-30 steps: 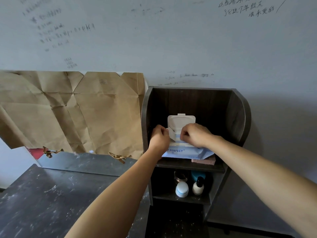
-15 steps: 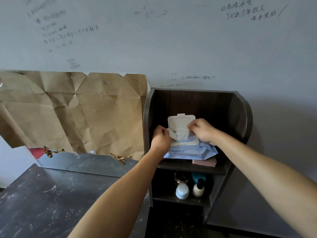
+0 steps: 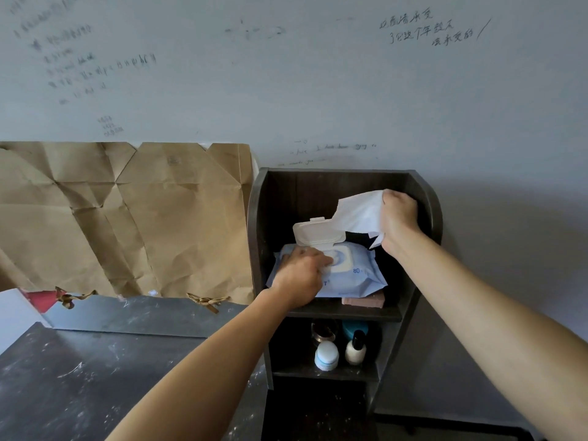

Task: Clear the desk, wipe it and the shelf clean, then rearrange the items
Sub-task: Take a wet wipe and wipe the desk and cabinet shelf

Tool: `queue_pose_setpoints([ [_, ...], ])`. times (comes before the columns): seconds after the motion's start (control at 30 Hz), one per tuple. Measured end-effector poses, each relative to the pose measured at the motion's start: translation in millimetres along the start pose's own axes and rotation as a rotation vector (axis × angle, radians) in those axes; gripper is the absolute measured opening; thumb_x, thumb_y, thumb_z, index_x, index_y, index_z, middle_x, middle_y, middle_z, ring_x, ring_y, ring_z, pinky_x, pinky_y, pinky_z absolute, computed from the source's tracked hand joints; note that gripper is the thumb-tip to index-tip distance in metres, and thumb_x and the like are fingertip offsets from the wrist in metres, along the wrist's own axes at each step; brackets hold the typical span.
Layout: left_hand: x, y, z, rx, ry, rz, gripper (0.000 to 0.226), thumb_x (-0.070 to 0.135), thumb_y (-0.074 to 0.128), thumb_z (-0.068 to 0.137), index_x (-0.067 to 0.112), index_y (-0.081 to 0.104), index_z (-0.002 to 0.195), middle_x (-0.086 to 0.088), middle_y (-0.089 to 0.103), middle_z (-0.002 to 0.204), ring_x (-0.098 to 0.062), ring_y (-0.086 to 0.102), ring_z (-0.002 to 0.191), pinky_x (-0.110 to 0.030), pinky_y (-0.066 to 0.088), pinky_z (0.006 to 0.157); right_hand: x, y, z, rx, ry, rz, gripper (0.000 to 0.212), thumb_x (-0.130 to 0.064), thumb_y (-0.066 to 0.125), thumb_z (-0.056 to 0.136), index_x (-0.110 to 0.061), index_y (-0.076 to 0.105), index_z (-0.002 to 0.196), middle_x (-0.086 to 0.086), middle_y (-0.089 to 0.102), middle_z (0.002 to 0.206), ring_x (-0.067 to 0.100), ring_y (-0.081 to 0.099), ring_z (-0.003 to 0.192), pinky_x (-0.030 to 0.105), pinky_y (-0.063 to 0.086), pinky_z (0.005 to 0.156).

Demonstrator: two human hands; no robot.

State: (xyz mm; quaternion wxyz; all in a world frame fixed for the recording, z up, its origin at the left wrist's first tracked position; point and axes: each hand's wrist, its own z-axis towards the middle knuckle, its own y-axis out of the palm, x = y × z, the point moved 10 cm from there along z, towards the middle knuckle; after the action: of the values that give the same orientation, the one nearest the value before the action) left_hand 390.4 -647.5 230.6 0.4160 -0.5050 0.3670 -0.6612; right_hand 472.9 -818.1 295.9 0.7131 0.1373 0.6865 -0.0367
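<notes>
While curled left hand (image 3: 302, 268) pins the soft blue wet-wipe pack (image 3: 359, 281) on the dark wooden shelf (image 3: 254, 218), right hand (image 3: 399, 218) clenching the white wipe (image 3: 359, 214) should lift clear.

shelf (image 3: 254, 218) top tier: pink box (image 3: 362, 301) | lower tier: white jar (image 3: 326, 355), small bottle (image 3: 355, 350) | desk (image 3: 79, 393): dusty

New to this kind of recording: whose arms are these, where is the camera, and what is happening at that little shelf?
No machine here: a person wears one camera on the head, looking down at their own bare arms. The left hand lies on a blue wipes pack, lid flipped up, on the upper level of a dark shelf unit. The right hand grips a white wipe above it. A white jar and small bottle stand one level below. The dark desk is at left.
</notes>
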Motion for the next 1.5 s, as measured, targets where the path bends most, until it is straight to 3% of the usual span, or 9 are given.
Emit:
queue_pose_setpoints([
  [0.17, 10, 11, 1, -0.117, 0.109, 0.3, 0.057, 0.013, 0.048, 0.087, 0.032, 0.039, 0.141, 0.0, 0.04, 0.14, -0.027, 0.032, 0.127, -0.046, 0.028, 0.105, 21, 0, -11, -0.071, 0.122, -0.051, 0.009, -0.026, 0.062, 0.087, -0.018, 0.063, 0.082, 0.003, 0.06, 0.083, 0.024, 0.058, 0.086, 0.037, 0.05, 0.079],
  [0.33, 8, 13, 2, -0.198, 0.098, 0.281, 0.06, 0.006, 0.047, 0.085, 0.033, 0.043, 0.139, -0.004, 0.04, 0.135, -0.026, 0.032, 0.127, -0.042, 0.027, 0.107, 22, 17, -13, -0.334, -0.209, -0.636, 0.026, -0.008, 0.054, 0.089, -0.017, 0.067, 0.109, 0.006, 0.067, 0.106, 0.02, 0.062, 0.089, 0.027, 0.047, 0.072],
  [0.5, -24, -28, -16, 0.208, -0.118, -0.199, 0.034, -0.004, 0.044, 0.084, 0.008, 0.064, 0.109, -0.01, 0.053, 0.117, -0.028, 0.052, 0.108, -0.029, 0.041, 0.088, 30, 45, -40, -0.549, -0.559, -1.243, 0.044, -0.008, 0.043, 0.094, -0.039, 0.061, 0.119, -0.002, 0.058, 0.122, 0.024, 0.059, 0.096, 0.037, 0.053, 0.075],
  [0.6, -19, -53, -38, 0.457, -0.143, -0.214, 0.028, -0.005, 0.044, 0.083, 0.004, 0.054, 0.108, -0.012, 0.05, 0.113, -0.03, 0.055, 0.09, -0.037, 0.045, 0.07, 47, 46, -56, -0.667, -0.66, -1.413, 0.038, -0.013, 0.046, 0.096, -0.039, 0.06, 0.12, -0.001, 0.054, 0.125, 0.024, 0.057, 0.101, 0.036, 0.049, 0.079],
  [0.7, -3, -44, -40, 0.39, -0.033, -0.007, 0.037, -0.003, 0.048, 0.08, 0.007, 0.054, 0.115, -0.011, 0.05, 0.12, -0.03, 0.05, 0.103, -0.04, 0.048, 0.075, 59, 38, -62, -0.696, -0.678, -1.49, 0.041, -0.014, 0.046, 0.097, -0.038, 0.053, 0.129, 0.001, 0.051, 0.127, 0.024, 0.055, 0.102, 0.034, 0.049, 0.079],
  [0.83, -13, -10, -42, 0.132, -0.055, 0.215, 0.046, 0.01, 0.047, 0.087, 0.022, 0.051, 0.132, -0.001, 0.046, 0.136, -0.025, 0.038, 0.125, -0.037, 0.041, 0.094, 60, 36, -65, -0.712, -0.692, -1.494, 0.047, -0.01, 0.041, 0.097, -0.039, 0.049, 0.132, 0.001, 0.048, 0.129, 0.024, 0.054, 0.102, 0.035, 0.048, 0.081],
  [1.1, 0, -4, -57, 0.091, 0.027, 0.398, 0.056, 0.009, 0.047, 0.086, 0.02, 0.039, 0.14, -0.005, 0.038, 0.143, -0.028, 0.033, 0.13, -0.037, 0.029, 0.106, 65, 27, -73, -0.684, -0.65, -1.491, 0.048, -0.01, 0.042, 0.095, -0.038, 0.047, 0.134, -0.002, 0.044, 0.135, 0.026, 0.055, 0.104, 0.034, 0.045, 0.079],
  [1.27, -8, -24, -116, 0.233, 0.141, 0.149, 0.055, 0.0, 0.047, 0.073, 0.009, 0.056, 0.126, -0.012, 0.053, 0.129, -0.033, 0.049, 0.114, -0.043, 0.048, 0.092, 32, 11, -120, -0.464, -0.739, -1.047, 0.035, -0.008, 0.044, 0.092, -0.023, 0.066, 0.114, -0.009, 0.061, 0.11, 0.019, 0.062, 0.083, 0.032, 0.05, 0.069],
  [1.5, -141, -47, -268, 0.276, -0.385, -0.231, 0.019, 0.006, 0.058, 0.083, 0.012, 0.071, 0.096, -0.001, 0.071, 0.093, -0.018, 0.065, 0.085, -0.031, 0.052, 0.075, 95, 81, -250, -0.808, 0.063, -0.334, 0.023, 0.0, 0.054, 0.089, -0.011, 0.069, 0.102, 0.003, 0.074, 0.087, 0.013, 0.066, 0.087, 0.023, 0.047, 0.08],
])
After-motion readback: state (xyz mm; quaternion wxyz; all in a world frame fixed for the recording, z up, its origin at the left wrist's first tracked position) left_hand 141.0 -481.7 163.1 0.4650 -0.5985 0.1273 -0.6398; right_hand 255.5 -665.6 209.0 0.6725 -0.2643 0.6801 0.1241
